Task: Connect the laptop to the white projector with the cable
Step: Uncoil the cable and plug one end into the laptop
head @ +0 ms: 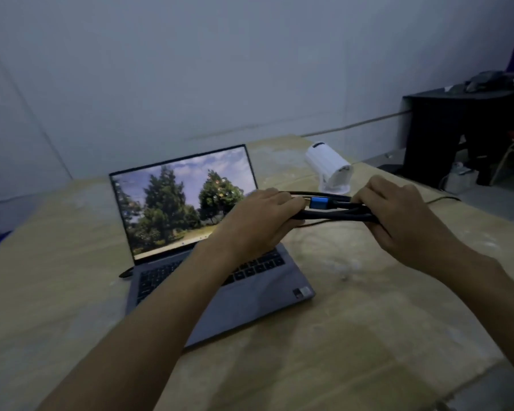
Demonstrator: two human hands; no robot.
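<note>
Head view shows me the worktop (353,336) carrying the open laptop (190,232) and, right of it, the white projector (328,164), while my left hand (258,223) and right hand (404,221) both grip the bundled black cable (336,213) above the worktop.

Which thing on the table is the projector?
Find the open laptop on the tan table. Look right and further back, beyond the hands: a small white cylinder on a stand, the projector. Nothing else on the table is white and round.
</note>
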